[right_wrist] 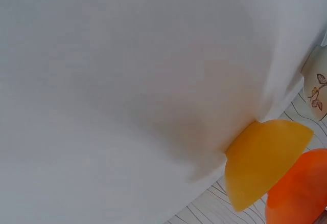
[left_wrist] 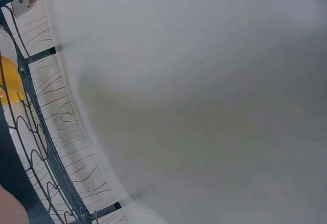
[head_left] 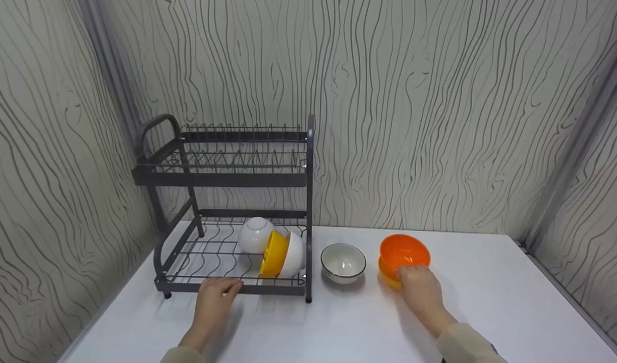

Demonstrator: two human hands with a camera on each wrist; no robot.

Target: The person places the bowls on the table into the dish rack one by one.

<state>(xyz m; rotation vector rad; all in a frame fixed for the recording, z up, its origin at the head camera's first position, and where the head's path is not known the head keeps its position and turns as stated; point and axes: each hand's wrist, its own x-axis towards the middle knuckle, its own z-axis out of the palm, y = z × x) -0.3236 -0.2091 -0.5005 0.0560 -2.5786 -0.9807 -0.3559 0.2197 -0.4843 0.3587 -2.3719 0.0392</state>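
Observation:
My right hand [head_left: 422, 292] pinches the near rim of an orange bowl [head_left: 404, 248]. This bowl sits just above a yellow bowl [right_wrist: 265, 157] standing on the table; in the right wrist view they overlap, so I cannot tell whether they touch. To their left stands a white bowl with a dark rim [head_left: 343, 262], and the right wrist view catches a floral pattern on its side. At the front rail of a dark two-tier dish rack [head_left: 220, 179], my left hand [head_left: 215, 302] holds the rail with bent fingers. Its fingertips are partly hidden.
Inside the rack's lower tier, an upside-down white bowl [head_left: 256, 235] lies beside a tilted yellow bowl [head_left: 274, 254] and a tilted white bowl [head_left: 294, 256]. Thin wire dividers line the upper tier. Patterned panels [head_left: 439, 126] enclose the white table [head_left: 490, 302] at the back and sides.

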